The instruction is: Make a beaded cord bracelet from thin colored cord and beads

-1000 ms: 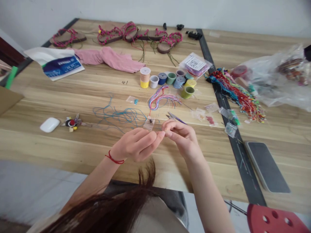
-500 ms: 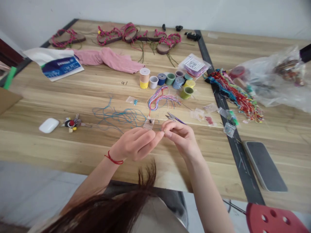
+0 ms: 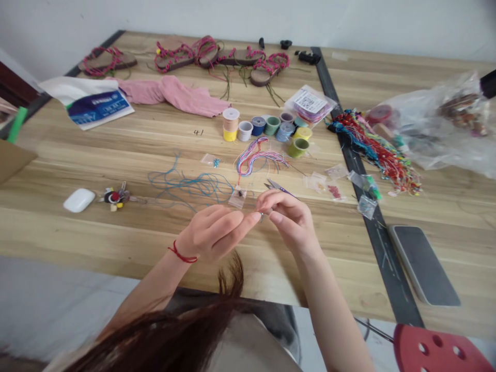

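Bit (image 3: 262,214): Poised between the fingertips of the left hand (image 3: 217,231) and right hand (image 3: 292,222), above the desk (image 3: 155,232), it is risking a drop; a loosening pinch could be the cause, so little is offering a hold.
Look: It is gleaming, tiny and silvery, its exact shape hiding among the fingers.
Left grip: Its fingertips are pinching narrowly, seemingly on the bit.
Right grip: Thumb and forefinger are standing slightly apart beside it; whether they are holding anything, one cannot tell.
Pouch (image 3: 237,197): Clear plastic is lying just beyond the left hand.
Scissors (image 3: 282,190): Their blades are lying near the right knuckles, threatening a nick should that hand jerk forward.
Cords (image 3: 189,185): Blue strands are sprawling loosely, likely hiding anything dropped there.
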The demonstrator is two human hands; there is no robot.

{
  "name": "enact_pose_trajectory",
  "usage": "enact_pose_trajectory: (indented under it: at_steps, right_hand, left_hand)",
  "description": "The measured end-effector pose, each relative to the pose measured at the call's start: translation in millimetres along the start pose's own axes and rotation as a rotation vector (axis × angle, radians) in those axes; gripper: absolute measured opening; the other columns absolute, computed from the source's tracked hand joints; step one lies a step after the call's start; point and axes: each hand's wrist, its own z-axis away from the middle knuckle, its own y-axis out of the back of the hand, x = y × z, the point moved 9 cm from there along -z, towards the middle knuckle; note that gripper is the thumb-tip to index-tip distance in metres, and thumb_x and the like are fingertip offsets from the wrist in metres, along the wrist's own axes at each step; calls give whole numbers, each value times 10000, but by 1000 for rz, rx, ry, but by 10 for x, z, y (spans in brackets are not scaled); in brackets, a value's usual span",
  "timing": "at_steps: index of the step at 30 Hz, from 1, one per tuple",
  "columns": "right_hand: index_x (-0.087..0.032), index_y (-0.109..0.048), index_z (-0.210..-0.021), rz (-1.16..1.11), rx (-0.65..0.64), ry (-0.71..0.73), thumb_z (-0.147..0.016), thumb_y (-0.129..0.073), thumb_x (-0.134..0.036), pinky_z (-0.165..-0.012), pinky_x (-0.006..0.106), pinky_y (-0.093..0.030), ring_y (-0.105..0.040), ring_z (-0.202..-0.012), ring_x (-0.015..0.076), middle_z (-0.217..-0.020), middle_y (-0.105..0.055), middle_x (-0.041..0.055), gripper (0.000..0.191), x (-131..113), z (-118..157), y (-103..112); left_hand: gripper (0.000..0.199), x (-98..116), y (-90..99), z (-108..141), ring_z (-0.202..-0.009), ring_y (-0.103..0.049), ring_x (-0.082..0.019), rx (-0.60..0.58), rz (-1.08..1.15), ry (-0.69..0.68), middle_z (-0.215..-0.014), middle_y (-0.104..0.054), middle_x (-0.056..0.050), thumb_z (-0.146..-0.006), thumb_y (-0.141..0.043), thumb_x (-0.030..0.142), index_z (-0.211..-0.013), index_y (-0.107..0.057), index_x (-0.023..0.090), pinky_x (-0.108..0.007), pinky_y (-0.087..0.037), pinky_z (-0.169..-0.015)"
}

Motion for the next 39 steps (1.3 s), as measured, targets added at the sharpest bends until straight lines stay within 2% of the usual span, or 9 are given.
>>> enact_pose_trajectory:
  at_steps: [6, 11, 21, 27, 33, 39]
  right_hand:
    - [-224, -677, -837, -60, -23, 23, -823, -691, -310, -742, 324, -501, -584, -803, 162, -867, -620, 42, 88, 37, 16, -64]
    - [-226, -671, -857, -153, -33, 0, -835, -677, -284, -766, 318, -487, -581, -817, 155, -911, -615, 43, 63, 107, 35, -87]
    - [-222, -641, -796, -124, -17, -76, -808, -700, -342, -804, 359, -491, -596, -854, 187, -904, -624, 51, 133, 187, 63, -100]
    - [-232, -642, -800, -140, -42, -49, -821, -687, -320, -799, 352, -489, -592, -846, 177, -906, -620, 43, 101, 168, 61, -116]
    - [-230, -632, -780, -115, -22, -70, -804, -700, -359, -792, 357, -493, -592, -838, 183, -893, -624, 43, 148, 190, 61, -99]
    - [-231, -642, -793, -142, -34, -46, -814, -693, -327, -783, 349, -488, -590, -829, 177, -889, -624, 42, 110, 167, 56, -112]
  left_hand:
    - [268, -18, -2, 35, -682, -555, -94, 11, -26, 10, -791, -590, -17, -920, -487, 132, -1164, -599, 116, -221, -465, -581]
    - [201, 21, 24, -2, -667, -531, -88, 9, -41, -37, -801, -583, -29, -931, -478, 116, -1061, -629, 90, -217, -445, -567]
    - [193, 75, 55, -42, -661, -488, -101, 14, -19, -62, -871, -556, -50, -924, -475, 87, -982, -654, 46, -260, -431, -567]
    - [218, 74, 48, -74, -660, -508, -96, -1, 6, -55, -838, -556, -50, -940, -438, 79, -1043, -620, 17, -258, -403, -535]
    - [203, 75, 43, -77, -669, -498, -99, 6, 12, -57, -850, -561, -41, -927, -460, 75, -1053, -608, 16, -257, -388, -526]
    - [218, 75, 46, -84, -643, -489, -97, 14, 32, -79, -829, -558, -47, -937, -441, 80, -1044, -618, 12, -256, -377, -514]
